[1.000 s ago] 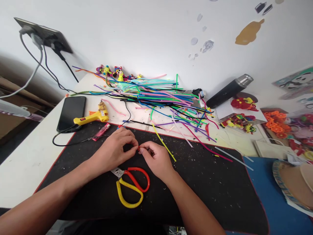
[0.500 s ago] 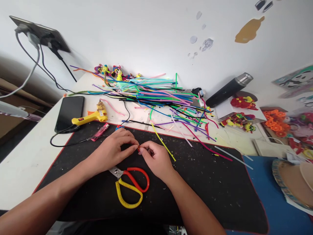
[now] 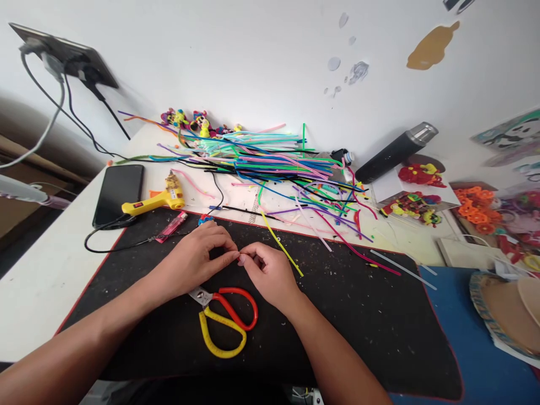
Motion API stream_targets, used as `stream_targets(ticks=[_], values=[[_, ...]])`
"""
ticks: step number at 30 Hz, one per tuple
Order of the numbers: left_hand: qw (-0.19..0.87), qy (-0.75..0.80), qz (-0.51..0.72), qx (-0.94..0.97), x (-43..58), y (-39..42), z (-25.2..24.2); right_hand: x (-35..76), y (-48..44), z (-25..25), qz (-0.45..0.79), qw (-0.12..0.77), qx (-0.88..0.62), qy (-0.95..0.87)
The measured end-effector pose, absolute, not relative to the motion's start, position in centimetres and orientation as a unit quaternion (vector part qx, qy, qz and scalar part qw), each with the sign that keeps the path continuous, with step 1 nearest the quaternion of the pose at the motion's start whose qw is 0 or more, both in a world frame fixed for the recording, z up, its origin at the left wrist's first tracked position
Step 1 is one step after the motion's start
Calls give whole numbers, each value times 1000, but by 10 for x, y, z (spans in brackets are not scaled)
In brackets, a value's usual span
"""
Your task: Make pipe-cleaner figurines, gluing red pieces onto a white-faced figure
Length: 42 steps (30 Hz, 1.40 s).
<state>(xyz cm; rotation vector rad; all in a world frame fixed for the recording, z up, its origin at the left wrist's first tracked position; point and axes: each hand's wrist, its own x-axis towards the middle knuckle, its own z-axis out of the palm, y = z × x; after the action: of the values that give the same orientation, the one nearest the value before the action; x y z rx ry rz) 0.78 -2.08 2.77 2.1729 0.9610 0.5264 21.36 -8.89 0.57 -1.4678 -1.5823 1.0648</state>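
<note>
Barely moved since earlier, pinching a mostly hidden red piece (image 3: pixel 240 253) with left hand (image 3: pixel 201 256) and right hand (image 3: pixel 270 273). Apparently begun, not finished.

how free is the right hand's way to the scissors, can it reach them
Probably yes: the scissors lie on the mat near the right hand, handles uncovered; the left hand hides the blade end. But the right fingertips seem to pinch a tiny reddish piece.
</note>
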Motion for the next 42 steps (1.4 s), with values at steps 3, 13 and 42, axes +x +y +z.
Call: stream_targets(ticks=[3, 13, 42], values=[[354, 372, 198, 835, 8, -21, 27, 214, -89, 6, 412, 359, -568, -615], [357, 370, 198, 834, 9, -21, 24, 214, -89, 7, 419, 364, -565, -611], [276, 279, 268, 880, 7, -22, 31, 214, -88, 5, 506, 395, -548, -536]])
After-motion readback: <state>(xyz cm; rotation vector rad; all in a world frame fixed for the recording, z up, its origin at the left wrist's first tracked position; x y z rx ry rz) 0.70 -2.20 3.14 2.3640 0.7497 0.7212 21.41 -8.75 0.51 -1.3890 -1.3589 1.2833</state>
